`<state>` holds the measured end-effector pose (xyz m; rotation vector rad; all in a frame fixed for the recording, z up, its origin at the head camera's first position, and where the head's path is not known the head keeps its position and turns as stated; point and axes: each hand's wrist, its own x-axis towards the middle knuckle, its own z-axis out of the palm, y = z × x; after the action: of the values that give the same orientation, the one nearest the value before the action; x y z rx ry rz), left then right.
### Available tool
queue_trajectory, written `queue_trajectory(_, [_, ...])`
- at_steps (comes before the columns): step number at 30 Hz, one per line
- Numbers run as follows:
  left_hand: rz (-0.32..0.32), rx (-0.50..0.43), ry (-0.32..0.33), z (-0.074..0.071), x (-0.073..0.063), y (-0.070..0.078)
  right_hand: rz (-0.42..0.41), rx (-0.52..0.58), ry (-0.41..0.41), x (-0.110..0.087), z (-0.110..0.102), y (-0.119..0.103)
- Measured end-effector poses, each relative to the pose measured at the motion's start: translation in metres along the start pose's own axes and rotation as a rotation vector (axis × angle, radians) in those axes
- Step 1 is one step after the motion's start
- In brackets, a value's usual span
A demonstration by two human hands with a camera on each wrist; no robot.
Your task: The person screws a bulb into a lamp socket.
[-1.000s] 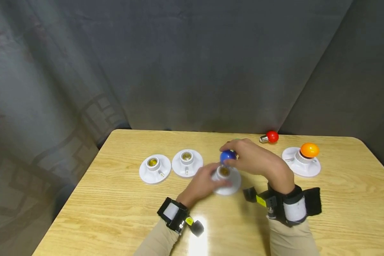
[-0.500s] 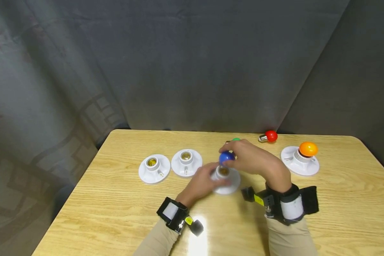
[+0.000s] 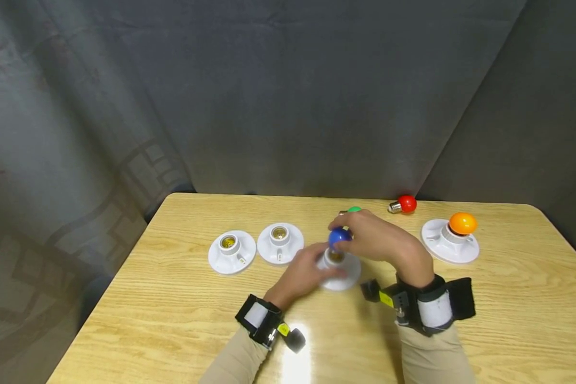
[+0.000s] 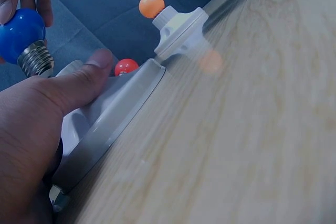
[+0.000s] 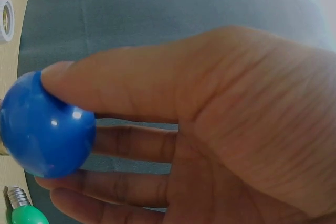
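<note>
My right hand (image 3: pixel 381 240) pinches a blue light bulb (image 3: pixel 338 238) by its globe, thumb on one side and fingers on the other. Its metal screw base (image 4: pixel 37 60) points down and shows bare in the left wrist view, close over a white lamp holder (image 3: pixel 348 272). That holder sits on the table, gripped by my left hand (image 3: pixel 303 274) from the left, with the thumb (image 4: pixel 86 80) across its near side. In the head view the socket's brass inside shows just below the blue globe. Part of the holder is hidden by my left hand.
Two white lamp holders with bare sockets (image 3: pixel 229 252) (image 3: pixel 280 244) stand to the left. A green bulb (image 3: pixel 354 209) and a red bulb (image 3: pixel 407 204) lie near the table's back edge. At right, an orange bulb (image 3: pixel 463 223) sits in another holder (image 3: pixel 441 248).
My right wrist has shifted slightly left, and more of the green bulb shows behind that hand. Both hands keep the same holds; the blue bulb stays over the socket.
</note>
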<state>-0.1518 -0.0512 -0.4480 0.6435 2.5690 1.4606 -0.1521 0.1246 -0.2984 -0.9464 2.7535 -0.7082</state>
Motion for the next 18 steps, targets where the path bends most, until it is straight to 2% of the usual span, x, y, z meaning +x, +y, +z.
queue_trajectory(18, [-0.012, 0.003, -0.007, -0.0006, 0.0004, -0.0004, 0.028, 0.003, -0.024, 0.0026, 0.0027, 0.0002])
